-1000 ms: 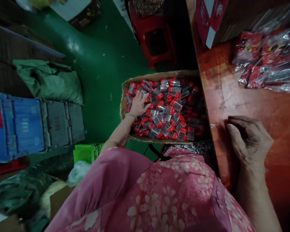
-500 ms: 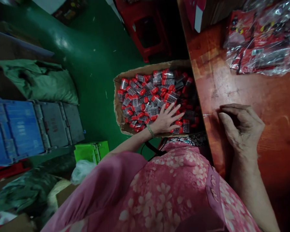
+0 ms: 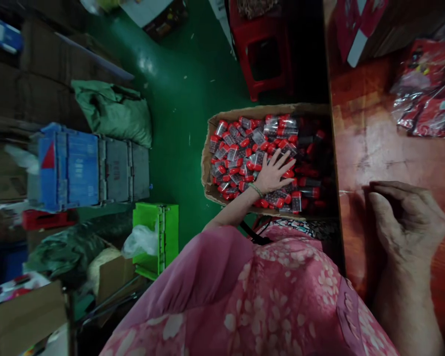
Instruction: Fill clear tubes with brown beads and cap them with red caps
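My left hand (image 3: 273, 175), with a beaded band (image 3: 255, 189) at its wrist, lies with fingers spread on a heap of small clear containers with red ends (image 3: 241, 160). Dark dots show through their sides. These fill a cardboard box (image 3: 206, 170) whose right side is in shadow beside the table. My right hand (image 3: 408, 217) rests on the reddish wooden table (image 3: 359, 143). Its fingers are curled, with thumb and forefinger tips close together. Nothing shows between them, though the palm is dark.
Red packets in clear plastic (image 3: 428, 106) and a pink carton (image 3: 356, 29) stand on the table. Beyond the box is a red stool (image 3: 255, 91). To the left are blue and grey crates (image 3: 81, 168), a green sack (image 3: 114, 113) and a bright green crate (image 3: 169, 237).
The whole view has shifted, so the box, table and hands appear farther right. My left hand stays spread on the containers; my right hand stays curled on the table.
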Tool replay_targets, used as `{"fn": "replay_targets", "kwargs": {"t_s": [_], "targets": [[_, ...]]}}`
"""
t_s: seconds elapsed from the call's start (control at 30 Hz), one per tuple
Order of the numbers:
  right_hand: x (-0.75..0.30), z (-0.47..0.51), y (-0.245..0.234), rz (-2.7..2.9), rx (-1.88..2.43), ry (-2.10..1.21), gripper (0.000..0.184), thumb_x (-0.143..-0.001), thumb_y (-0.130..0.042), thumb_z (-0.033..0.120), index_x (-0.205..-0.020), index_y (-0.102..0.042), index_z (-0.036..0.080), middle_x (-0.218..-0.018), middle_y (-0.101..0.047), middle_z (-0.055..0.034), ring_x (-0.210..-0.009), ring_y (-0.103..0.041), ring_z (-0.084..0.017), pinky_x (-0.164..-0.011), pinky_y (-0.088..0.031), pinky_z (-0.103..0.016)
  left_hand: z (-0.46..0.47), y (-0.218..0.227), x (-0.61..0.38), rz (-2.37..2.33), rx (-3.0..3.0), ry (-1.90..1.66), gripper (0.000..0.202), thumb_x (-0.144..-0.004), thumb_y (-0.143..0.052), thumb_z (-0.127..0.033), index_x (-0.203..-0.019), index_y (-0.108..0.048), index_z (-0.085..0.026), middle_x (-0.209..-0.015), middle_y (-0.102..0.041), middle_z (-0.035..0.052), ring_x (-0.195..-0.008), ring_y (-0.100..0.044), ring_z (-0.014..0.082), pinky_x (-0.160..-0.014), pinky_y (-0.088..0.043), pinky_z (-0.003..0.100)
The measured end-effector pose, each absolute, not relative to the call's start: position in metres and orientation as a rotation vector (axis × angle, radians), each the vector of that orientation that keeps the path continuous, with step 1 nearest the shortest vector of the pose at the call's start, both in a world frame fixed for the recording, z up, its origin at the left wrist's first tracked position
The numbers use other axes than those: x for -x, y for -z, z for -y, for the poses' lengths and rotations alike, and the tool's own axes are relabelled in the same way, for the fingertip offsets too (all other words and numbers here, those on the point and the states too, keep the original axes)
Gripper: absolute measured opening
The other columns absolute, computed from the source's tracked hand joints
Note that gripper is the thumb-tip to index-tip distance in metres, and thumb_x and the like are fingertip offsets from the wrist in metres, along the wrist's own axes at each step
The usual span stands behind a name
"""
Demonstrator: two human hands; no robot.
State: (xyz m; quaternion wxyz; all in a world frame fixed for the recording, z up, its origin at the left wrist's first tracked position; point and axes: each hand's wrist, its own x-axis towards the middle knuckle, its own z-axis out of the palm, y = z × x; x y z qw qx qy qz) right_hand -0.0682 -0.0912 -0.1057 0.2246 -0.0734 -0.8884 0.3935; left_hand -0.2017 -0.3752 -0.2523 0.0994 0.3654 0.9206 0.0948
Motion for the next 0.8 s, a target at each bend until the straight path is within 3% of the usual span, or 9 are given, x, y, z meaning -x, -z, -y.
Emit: {"fn": "replay_targets", "kwargs": {"t_s": [0.17,0.33,0.43,0.6,0.7,0.8], "targets": [[0.070,0.092,0.108,2.421,0.193,-1.090,0.017,-0.086,-0.075,0.029,-0.103,-0.079,0.030,-0.095,-0.078,-0.0060,-0.089,-0.075,-0.025,-0.085,-0.061,-0.044,0.423,0.232,0.199,-2.751,-0.913,-0.246,0.073,-0.099,-0.040,-0.065,-0.160,-0.039,-0.023,-0.171,-0.028,0.0104,-0.162,-0.013,0.0323,-0.129,-0.017,0.055],[0.068,0.095,0.105,2.421,0.235,-1.094,0.020,-0.085,-0.075,0.029,-0.104,-0.078,0.036,-0.096,-0.078,-0.0038,-0.087,-0.075,-0.026,-0.084,-0.062,-0.045,0.473,0.230,0.183,-2.905,-0.458,-0.162,0.076,-0.101,-0.040,-0.057,-0.161,-0.032,-0.012,-0.172,-0.019,0.0213,-0.162,-0.009,0.0397,-0.126,-0.009,0.066],[0.067,0.094,0.105,2.434,0.216,-1.136,0.017,-0.087,-0.073,0.028,-0.103,-0.077,0.033,-0.097,-0.078,-0.0046,-0.089,-0.075,-0.025,-0.082,-0.062,-0.044,0.489,0.235,0.179,-2.938,-0.198,-0.121,0.081,-0.099,-0.041,-0.055,-0.160,-0.029,-0.003,-0.170,-0.018,0.0278,-0.160,-0.015,0.0422,-0.125,-0.013,0.066],[0.070,0.099,0.105,2.472,0.230,-1.142,0.012,-0.093,-0.068,0.030,-0.103,-0.074,0.027,-0.101,-0.077,-0.0059,-0.092,-0.074,-0.022,-0.084,-0.061,-0.041,0.481,0.216,0.175,-2.920,-0.067,-0.131,0.076,-0.096,-0.043,-0.053,-0.159,-0.036,-0.011,-0.168,-0.030,0.0229,-0.159,-0.022,0.0381,-0.126,-0.018,0.063],[0.072,0.111,0.094,2.537,0.305,-1.193,0.017,-0.099,-0.060,0.033,-0.101,-0.073,0.024,-0.101,-0.077,-0.0074,-0.096,-0.073,-0.020,-0.090,-0.061,-0.037,0.457,0.189,0.165,-2.943,-0.097,-0.187,0.087,-0.091,-0.042,-0.054,-0.165,-0.020,-0.014,-0.167,-0.030,0.0263,-0.155,-0.027,0.0478,-0.116,-0.025,0.076],[0.077,0.113,0.085,2.680,0.285,-1.123,0.025,-0.101,-0.056,0.038,-0.097,-0.074,0.021,-0.104,-0.078,-0.0079,-0.100,-0.072,-0.018,-0.096,-0.059,-0.031,0.446,0.162,0.164,-2.890,-0.395,-0.292,0.103,-0.079,-0.052,-0.056,-0.167,-0.004,-0.029,-0.171,-0.024,0.0209,-0.152,-0.026,0.0576,-0.101,-0.029,0.087]]}}
